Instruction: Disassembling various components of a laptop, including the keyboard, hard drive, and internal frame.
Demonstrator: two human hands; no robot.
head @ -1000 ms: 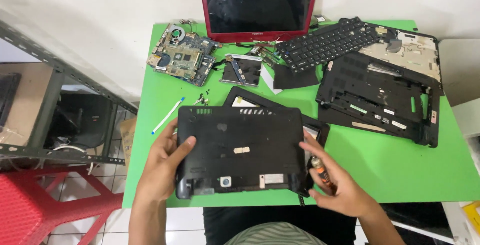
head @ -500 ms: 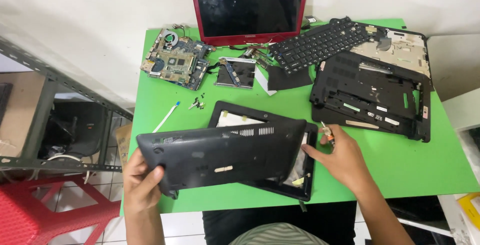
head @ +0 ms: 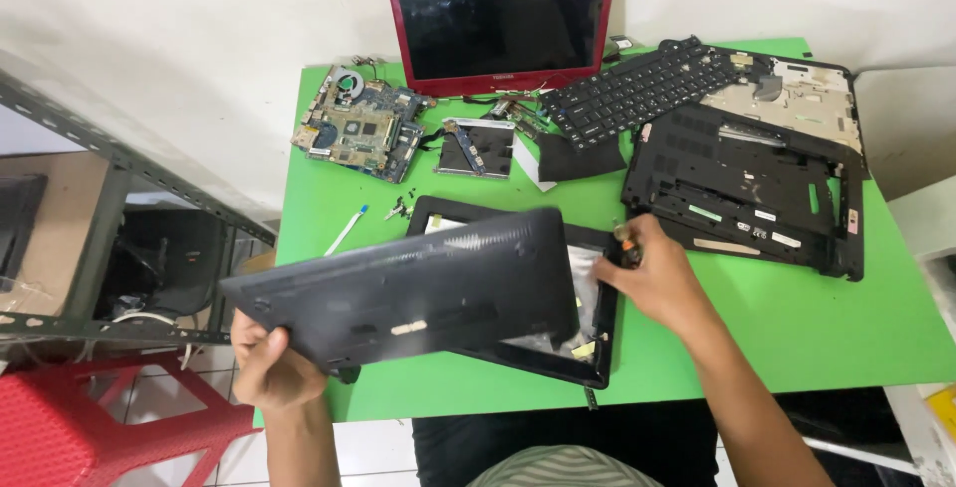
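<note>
My left hand [head: 267,365] grips the lower left corner of a black laptop bottom shell [head: 408,288], which is lifted and tilted above the green table [head: 777,318]. Under it lies a black screen bezel frame [head: 558,358] flat on the table. My right hand [head: 659,278] rests on the frame's right edge and holds a small screwdriver [head: 625,240] with an orange handle. The shell hides most of the frame.
At the back stand a red-framed laptop screen [head: 498,14], a loose keyboard [head: 647,84], a green motherboard [head: 360,130], a drive caddy [head: 478,146] and another black laptop chassis [head: 747,183]. A white-blue stick [head: 346,230] lies nearby. A red stool [head: 90,427] and metal shelf [head: 100,148] are left.
The black bottom shell has been raised off the frame and swung left in my left hand. My right hand let go of it and moved onto the frame's right edge.
</note>
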